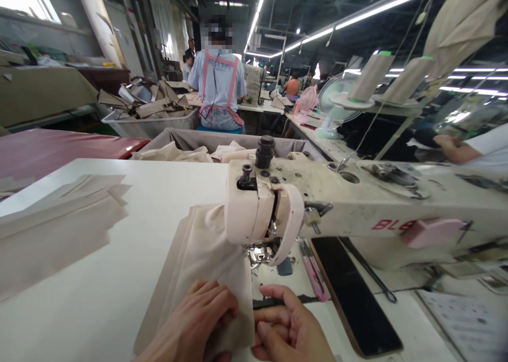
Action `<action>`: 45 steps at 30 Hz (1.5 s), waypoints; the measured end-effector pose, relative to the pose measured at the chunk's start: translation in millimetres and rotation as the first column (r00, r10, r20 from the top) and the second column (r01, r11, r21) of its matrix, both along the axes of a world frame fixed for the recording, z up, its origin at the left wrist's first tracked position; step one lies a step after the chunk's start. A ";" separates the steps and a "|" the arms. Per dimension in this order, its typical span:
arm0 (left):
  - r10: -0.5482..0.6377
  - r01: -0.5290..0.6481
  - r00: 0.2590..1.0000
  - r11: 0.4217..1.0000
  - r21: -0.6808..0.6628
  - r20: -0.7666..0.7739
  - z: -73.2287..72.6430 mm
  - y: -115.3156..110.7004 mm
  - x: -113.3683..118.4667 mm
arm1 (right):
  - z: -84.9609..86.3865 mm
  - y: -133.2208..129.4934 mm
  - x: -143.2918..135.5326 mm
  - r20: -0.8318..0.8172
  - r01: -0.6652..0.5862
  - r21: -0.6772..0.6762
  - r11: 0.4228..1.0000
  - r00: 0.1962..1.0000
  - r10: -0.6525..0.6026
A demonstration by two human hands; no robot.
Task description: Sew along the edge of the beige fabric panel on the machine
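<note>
Nearest, at the lower edge: left hand [198, 317], palm down on the beige cloth [210, 251], fingers bent, any pinch beneath hidden from view. Beside it, right hand [293, 325], thumb and fingers drawn narrow at the cloth's right edge; impossible to tell whether fabric lies between them. Index finger raised apart, toward the presser foot [260, 254].

Just ahead of both hands: cloth flat on the white table [99, 319], long axis running away from the wearer, far end rumpled beside the machine head [246, 208]. Right edge of the cloth roughly in line with the foot; foot ahead of the grip, with right hand the nearer. To the right, pink snips [315, 277], then a dark phone [353, 298].

To the left, stacked cloth pieces [79, 219]. Beyond the table, a fabric-filled bin [293, 139]; farther back, a seated co-worker [220, 81], seen from behind.
</note>
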State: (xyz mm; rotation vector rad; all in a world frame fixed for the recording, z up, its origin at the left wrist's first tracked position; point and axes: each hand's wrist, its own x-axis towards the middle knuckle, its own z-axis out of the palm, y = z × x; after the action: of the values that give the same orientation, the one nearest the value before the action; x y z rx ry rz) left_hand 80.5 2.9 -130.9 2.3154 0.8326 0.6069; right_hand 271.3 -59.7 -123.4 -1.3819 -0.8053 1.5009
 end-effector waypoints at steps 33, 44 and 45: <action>-0.084 0.041 0.987 0.953 0.299 0.134 -0.7 -9.5 0.3 | 9.4 -8.5 -21.3 0.062 0.122 0.014 0.992 0.991 -0.123; -0.078 0.045 0.994 0.934 0.354 0.079 4.7 -10.4 2.5 | 14.1 -6.2 -25.1 -0.023 0.144 0.009 0.990 0.989 -0.143; -0.077 0.030 0.992 0.912 0.409 0.098 6.1 -10.9 3.7 | 15.4 -6.0 -25.3 -0.029 0.149 0.004 0.989 0.988 -0.149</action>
State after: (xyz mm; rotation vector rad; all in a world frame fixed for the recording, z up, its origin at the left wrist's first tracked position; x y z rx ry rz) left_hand 84.2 -8.0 -124.7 2.6350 0.6316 0.9533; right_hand 246.0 -65.8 -108.0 -1.3817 -0.6732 1.3979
